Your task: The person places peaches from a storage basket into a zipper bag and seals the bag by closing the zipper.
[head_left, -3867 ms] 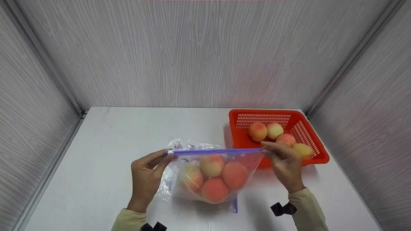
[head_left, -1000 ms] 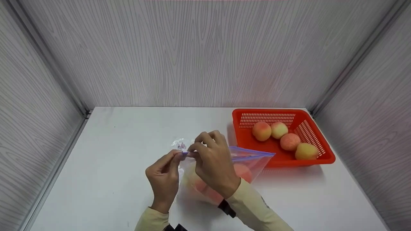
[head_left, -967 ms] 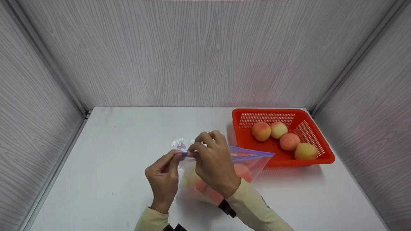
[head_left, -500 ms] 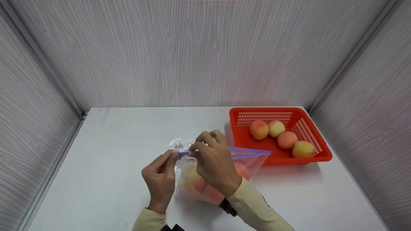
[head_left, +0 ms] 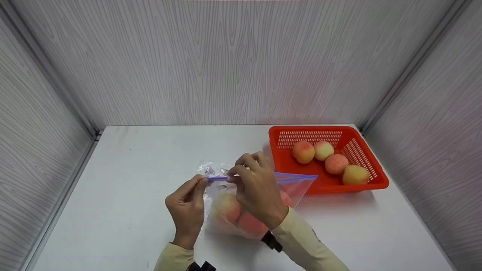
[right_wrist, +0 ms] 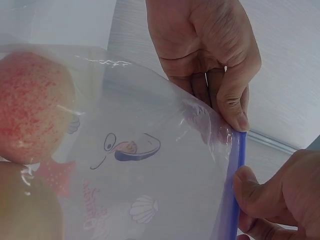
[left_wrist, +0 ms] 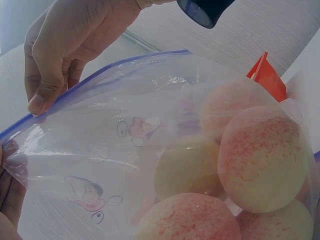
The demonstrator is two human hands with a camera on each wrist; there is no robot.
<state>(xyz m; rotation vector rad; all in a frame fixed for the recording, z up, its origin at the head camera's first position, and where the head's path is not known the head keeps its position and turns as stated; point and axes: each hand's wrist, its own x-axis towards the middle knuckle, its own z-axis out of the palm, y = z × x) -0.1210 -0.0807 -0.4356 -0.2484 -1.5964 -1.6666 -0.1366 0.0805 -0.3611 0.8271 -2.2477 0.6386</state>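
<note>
A clear zip bag (head_left: 299, 188) with a purple closure strip (head_left: 217, 178) hangs between my hands, with several peaches (left_wrist: 265, 160) inside. Cartoon prints and shells mark its plastic. My left hand (head_left: 187, 209) pinches the left end of the strip between thumb and fingertips. A short way along the same strip, my right hand (head_left: 258, 188) pinches it with thumb and index finger, its other fingers curled above. In the right wrist view, my left hand (right_wrist: 210, 55) grips the strip's end and my right thumb (right_wrist: 252, 190) presses the strip. The strip spreads apart at the bag's right end.
A red plastic basket (head_left: 327, 129) with perforated sides stands at the right, holding several peaches (head_left: 337, 164). Crinkled clear plastic (head_left: 206, 168) lies on the white table (head_left: 124, 195) behind the bag. Wood-grain panels (head_left: 226, 64) rise at the back and sides.
Earlier my hands held the bag's opposite ends; my right hand then came across to the left end. Since half a second ago it has slid slightly right along the strip. The left stays put.
</note>
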